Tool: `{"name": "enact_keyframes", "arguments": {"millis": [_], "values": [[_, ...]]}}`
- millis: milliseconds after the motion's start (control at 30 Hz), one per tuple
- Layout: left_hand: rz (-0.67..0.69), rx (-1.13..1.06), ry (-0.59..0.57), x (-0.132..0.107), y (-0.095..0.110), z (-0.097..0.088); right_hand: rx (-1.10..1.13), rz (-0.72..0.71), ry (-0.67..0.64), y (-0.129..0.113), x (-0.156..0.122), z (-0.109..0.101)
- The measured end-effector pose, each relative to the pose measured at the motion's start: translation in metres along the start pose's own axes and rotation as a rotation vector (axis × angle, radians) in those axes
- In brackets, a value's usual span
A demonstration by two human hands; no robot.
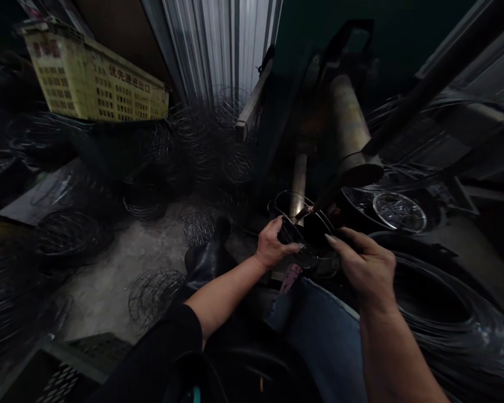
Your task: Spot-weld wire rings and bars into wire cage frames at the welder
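Observation:
A round wire frame (292,193) made of thin metal rings is held in front of me, set against the rod tips of a machine. My left hand (275,243) grips its near left side between thumb and fingers. On its right side, my right hand (367,266) pinches the wire with thumb and fingertips. A bright metal rod (299,184) comes down to the frame, and a thick cylinder (353,126) of the machine stands above my right hand. The spot where rod and wire meet is partly dark.
Wire baskets (155,296) lie on the floor (109,280) at left. A yellow crate (96,78) stands at the back left, a dark crate (67,364) at the front left. A large wire coil (466,336) lies at right, below a container with a shiny ring (399,212).

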State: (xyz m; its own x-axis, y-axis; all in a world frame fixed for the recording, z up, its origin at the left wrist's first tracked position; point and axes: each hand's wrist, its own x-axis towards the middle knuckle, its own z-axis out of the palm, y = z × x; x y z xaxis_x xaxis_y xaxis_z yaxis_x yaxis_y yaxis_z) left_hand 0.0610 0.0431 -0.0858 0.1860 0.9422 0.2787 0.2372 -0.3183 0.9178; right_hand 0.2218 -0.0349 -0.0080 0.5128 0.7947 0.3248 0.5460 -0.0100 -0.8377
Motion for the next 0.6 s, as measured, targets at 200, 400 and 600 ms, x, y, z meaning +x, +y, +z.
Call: {"name": "enact_keyframes", "arguments": {"millis": [200, 400, 600], "values": [[0.094, 0.093, 0.019, -0.002, -0.011, 0.006, -0.039, -0.031, 0.042, 0.001, -0.017, -0.009], [0.063, 0.076, 0.005, -0.001, -0.006, 0.006, -0.025, 0.070, 0.142, 0.004, -0.045, -0.031], [0.110, 0.106, -0.028, -0.004, 0.000, 0.000, -0.035, 0.147, 0.034, 0.004, -0.101, -0.036]]}}
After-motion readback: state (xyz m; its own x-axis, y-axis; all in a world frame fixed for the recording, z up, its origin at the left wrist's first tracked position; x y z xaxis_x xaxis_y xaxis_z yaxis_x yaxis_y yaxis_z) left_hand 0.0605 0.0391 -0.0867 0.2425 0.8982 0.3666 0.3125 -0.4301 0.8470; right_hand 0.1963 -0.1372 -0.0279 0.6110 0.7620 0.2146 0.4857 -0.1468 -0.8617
